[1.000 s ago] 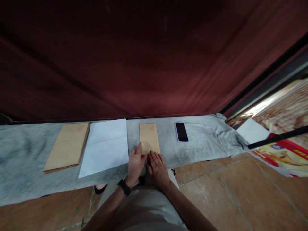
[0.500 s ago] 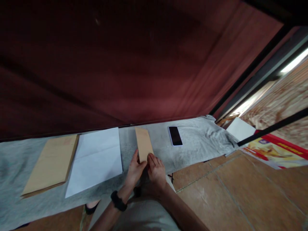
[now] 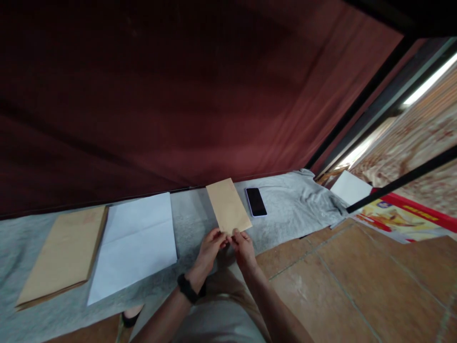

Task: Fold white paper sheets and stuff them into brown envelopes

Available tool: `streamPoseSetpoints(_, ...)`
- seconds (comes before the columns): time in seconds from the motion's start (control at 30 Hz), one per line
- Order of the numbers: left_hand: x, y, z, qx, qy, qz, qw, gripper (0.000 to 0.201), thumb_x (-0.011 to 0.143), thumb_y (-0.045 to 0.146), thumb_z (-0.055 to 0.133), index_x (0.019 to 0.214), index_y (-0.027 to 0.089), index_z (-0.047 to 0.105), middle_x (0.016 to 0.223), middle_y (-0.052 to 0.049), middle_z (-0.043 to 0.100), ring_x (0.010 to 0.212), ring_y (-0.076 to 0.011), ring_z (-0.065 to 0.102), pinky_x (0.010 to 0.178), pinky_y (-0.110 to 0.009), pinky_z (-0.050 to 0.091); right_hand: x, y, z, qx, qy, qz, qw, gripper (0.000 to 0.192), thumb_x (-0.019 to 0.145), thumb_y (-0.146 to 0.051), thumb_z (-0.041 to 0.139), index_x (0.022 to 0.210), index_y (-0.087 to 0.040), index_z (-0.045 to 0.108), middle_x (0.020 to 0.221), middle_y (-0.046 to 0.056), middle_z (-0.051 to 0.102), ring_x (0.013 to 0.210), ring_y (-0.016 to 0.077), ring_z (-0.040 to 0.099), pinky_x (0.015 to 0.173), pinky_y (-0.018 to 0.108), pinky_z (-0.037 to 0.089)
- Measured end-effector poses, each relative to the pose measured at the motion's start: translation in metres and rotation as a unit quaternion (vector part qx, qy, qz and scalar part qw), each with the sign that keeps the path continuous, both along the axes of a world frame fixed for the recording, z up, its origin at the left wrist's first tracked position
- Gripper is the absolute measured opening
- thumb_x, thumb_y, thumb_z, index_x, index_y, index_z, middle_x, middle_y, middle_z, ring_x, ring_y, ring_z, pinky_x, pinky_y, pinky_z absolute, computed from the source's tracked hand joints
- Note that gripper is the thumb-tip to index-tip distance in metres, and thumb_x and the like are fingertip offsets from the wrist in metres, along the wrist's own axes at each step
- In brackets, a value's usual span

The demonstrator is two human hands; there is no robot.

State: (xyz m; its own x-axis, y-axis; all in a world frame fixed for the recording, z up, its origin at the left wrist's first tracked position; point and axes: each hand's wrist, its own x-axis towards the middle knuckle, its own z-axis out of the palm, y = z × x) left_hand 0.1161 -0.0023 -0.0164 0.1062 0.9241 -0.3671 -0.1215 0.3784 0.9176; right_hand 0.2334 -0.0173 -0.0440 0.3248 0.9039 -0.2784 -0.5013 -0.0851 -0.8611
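Left hand (image 3: 210,243) and right hand (image 3: 243,244) both pinched shut on near edge of small envelope (image 3: 228,206), fingertips meeting at its lower corner. Envelope lifted off grey cloth (image 3: 285,209), tilted, far end toward dark red curtain (image 3: 178,95). Black band (image 3: 187,287) on left wrist. Just right of envelope, phone (image 3: 256,201) flat on cloth, screen dark, close but not touching. To left, white sheet (image 3: 137,243) lying flat with fold creases, and beyond it, large envelope (image 3: 62,255), its edge just beside sheet. Bare strip of cloth between sheet and small envelope. Further right, cloth bunched at its end, then another white sheet (image 3: 350,187) and red-and-yellow printed poster (image 3: 403,219) on tiled floor (image 3: 357,286), black bar (image 3: 403,181) crossing above them. Nothing between hands and small envelope.
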Motion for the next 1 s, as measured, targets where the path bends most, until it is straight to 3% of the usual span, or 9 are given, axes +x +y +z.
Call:
streamPoseSetpoints(0.1,0.011,0.011,-0.001,0.014,0.007,0.003,1.000,0.028,0.067,0.040,0.078,0.077,0.017,0.065,0.071,0.000,0.068,0.063,-0.0115,0.064,0.056,-0.021,0.046,0.001,0.001,-0.002,-0.035,0.047,-0.017,0.998,0.040,0.068,-0.052,0.081,0.064,-0.025,0.052,0.059,-0.004,0.058,0.060,0.0154,0.063,0.070,0.032,0.062)
streamPoseSetpoints(0.23,0.022,0.031,-0.004,0.020,0.028,-0.027,0.999,0.020,0.066,0.031,0.074,0.075,0.016,0.065,0.065,0.001,0.065,0.055,-0.0095,0.058,0.052,-0.020,0.041,0.013,0.006,0.003,-0.047,0.091,0.002,0.995,0.035,0.066,-0.042,0.082,0.064,-0.023,0.053,0.057,-0.006,0.057,0.060,0.0128,0.063,0.071,0.027,0.061)
streamPoseSetpoints(0.4,0.032,0.051,-0.011,0.007,0.058,-0.025,0.998,0.015,0.064,0.023,0.074,0.073,0.015,0.067,0.062,0.002,0.065,0.049,-0.0087,0.055,0.049,-0.020,0.040,0.035,0.006,0.004,-0.060,0.089,0.077,0.991,0.028,0.062,-0.037,0.083,0.075,-0.017,0.067,0.082,0.006,0.075,0.082,0.0186,0.073,0.076,0.028,0.060)
streamPoseSetpoints(0.53,0.033,0.057,-0.015,-0.003,0.091,-0.015,0.996,0.011,0.066,0.018,0.072,0.073,0.015,0.065,0.062,0.002,0.065,0.048,-0.0085,0.055,0.048,-0.020,0.041,0.050,0.001,-0.003,-0.098,0.007,0.133,0.986,0.035,0.067,-0.044,0.079,0.086,-0.016,0.071,0.084,0.008,0.077,0.072,0.0203,0.072,0.065,0.031,0.058)
streamPoseSetpoints(0.67,0.034,0.059,-0.016,-0.014,0.118,-0.021,0.993,0.009,0.068,0.013,0.071,0.073,0.015,0.064,0.061,0.003,0.064,0.047,-0.0087,0.056,0.047,-0.019,0.041,0.059,-0.004,-0.009,-0.059,-0.161,0.079,0.982,0.030,0.077,-0.046,0.070,0.091,-0.019,0.072,0.085,0.006,0.075,0.080,0.0228,0.070,0.074,0.037,0.059)
streamPoseSetpoints(0.73,0.036,0.058,-0.015,-0.019,0.125,-0.030,0.992,0.008,0.069,0.011,0.070,0.074,0.015,0.064,0.061,0.002,0.065,0.047,-0.0087,0.057,0.047,-0.019,0.042,0.061,-0.007,-0.010,0.010,-0.293,0.038,0.955,0.026,0.086,-0.040,0.063,0.100,-0.021,0.073,0.102,0.009,0.074,0.099,0.0247,0.068,0.094,0.042,0.056)
streamPoseSetpoints(0.8,0.038,0.058,-0.014,-0.024,0.127,-0.041,0.991,0.007,0.072,0.011,0.068,0.075,0.015,0.064,0.062,0.002,0.066,0.048,-0.0085,0.058,0.048,-0.019,0.044,0.063,-0.009,-0.011,0.094,-0.447,0.019,0.890,0.029,0.095,-0.032,0.052,0.113,-0.020,0.072,0.119,0.012,0.070,0.117,0.0254,0.063,0.108,0.046,0.050)
streamPoseSetpoints(0.9,0.040,0.055,-0.012,-0.033,0.138,-0.049,0.989,0.008,0.074,0.011,0.069,0.078,0.015,0.064,0.065,0.002,0.067,0.049,-0.0083,0.059,0.051,-0.019,0.047,0.066,-0.010,-0.014,0.170,-0.583,0.048,0.793,0.038,0.102,-0.023,0.041,0.133,-0.018,0.063,0.137,0.014,0.063,0.133,0.0256,0.054,0.115,0.050,0.045)
streamPoseSetpoints(1.0,0.041,0.055,-0.011,-0.042,0.158,-0.053,0.985,0.011,0.073,0.010,0.071,0.079,0.015,0.063,0.063,0.003,0.065,0.048,-0.0084,0.059,0.051,-0.019,0.047,0.068,-0.009,-0.020,0.196,-0.651,0.073,0.730,0.041,0.103,-0.022,0.041,0.140,-0.018,0.057,0.144,0.015,0.058,0.139,0.0273,0.050,0.117,0.055,0.043)
